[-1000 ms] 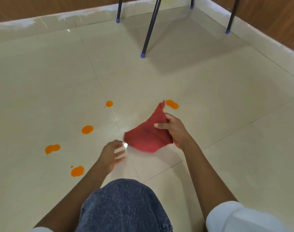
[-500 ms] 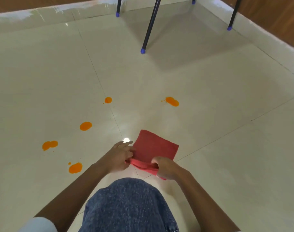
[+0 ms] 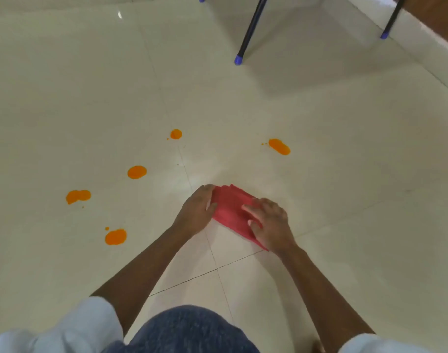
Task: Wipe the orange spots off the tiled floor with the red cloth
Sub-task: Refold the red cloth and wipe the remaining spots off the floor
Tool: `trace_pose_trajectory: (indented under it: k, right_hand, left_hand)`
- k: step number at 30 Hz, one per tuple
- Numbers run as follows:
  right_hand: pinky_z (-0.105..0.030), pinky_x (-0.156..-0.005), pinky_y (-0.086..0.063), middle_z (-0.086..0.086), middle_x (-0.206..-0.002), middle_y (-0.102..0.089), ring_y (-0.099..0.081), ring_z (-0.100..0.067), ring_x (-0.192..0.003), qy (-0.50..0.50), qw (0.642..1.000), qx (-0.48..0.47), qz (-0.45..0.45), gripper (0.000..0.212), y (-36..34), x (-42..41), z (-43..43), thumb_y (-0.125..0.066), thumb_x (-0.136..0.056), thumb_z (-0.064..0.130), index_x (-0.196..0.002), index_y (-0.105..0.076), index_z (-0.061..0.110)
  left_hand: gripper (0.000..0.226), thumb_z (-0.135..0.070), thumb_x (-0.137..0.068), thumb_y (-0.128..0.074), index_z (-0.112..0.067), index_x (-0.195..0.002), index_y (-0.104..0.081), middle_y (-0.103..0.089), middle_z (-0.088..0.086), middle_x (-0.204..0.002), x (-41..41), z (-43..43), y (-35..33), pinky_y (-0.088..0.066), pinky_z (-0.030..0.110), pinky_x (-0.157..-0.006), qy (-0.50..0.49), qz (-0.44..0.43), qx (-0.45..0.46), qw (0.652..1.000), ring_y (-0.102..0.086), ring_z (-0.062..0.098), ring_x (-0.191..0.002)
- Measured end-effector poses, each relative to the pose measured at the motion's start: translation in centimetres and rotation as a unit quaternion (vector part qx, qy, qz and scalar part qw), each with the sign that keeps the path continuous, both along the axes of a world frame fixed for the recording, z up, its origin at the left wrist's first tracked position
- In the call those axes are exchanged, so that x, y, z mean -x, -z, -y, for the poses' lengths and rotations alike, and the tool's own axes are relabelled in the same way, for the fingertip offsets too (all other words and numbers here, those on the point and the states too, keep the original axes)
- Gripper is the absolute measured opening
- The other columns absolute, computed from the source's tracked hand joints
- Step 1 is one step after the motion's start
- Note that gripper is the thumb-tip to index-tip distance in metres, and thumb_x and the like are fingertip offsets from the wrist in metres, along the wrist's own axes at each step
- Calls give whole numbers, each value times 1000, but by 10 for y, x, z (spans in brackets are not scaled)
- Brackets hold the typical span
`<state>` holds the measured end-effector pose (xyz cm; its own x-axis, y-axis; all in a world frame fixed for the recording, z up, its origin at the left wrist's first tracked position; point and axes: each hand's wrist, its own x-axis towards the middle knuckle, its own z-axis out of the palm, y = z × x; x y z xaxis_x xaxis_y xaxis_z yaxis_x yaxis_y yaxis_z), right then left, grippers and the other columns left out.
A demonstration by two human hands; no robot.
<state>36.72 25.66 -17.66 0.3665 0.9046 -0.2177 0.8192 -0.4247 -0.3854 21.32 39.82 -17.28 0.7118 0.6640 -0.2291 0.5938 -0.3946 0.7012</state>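
Note:
The red cloth lies folded into a narrow strip on the cream tiled floor, just in front of me. My left hand grips its left end and my right hand presses on its right end. Several orange spots mark the tiles: one ahead to the right, one small spot ahead, and to the left a round spot, a double blob and a nearer spot. None touches the cloth.
Dark chair legs with blue feet stand ahead and at the far right. A wall skirting runs along the right. My denim-clad knee fills the bottom of the view.
The cloth, held up loose in my right hand a second ago, was laid flat on the floor and folded over. Both hands are now on the narrower folded strip.

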Motion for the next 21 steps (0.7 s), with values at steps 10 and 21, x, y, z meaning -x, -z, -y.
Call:
trace_pose_trajectory:
  k: [10,21]
  right_hand:
    - [-55,-109,-15,-2,-152,-31,-20,-30,-141,-13,994,30,109,50,64,101,-9,-25,-93,43,-142,-30,36]
    - [-54,-107,-28,0,-153,-29,-23,-28,-141,-247,957,-57,138,52,60,144,-66,-29,-93,44,-144,-32,31]
  left_hand:
    - [64,-45,-90,-29,-5,-139,-31,-26,14,-149,131,27,45,-22,46,-112,19,-169,-190,967,-10,24,-140]
    - [70,-56,-92,-17,-6,-142,-25,-14,12,-153,234,55,49,-2,36,-113,-125,-228,-155,953,-4,23,-141]
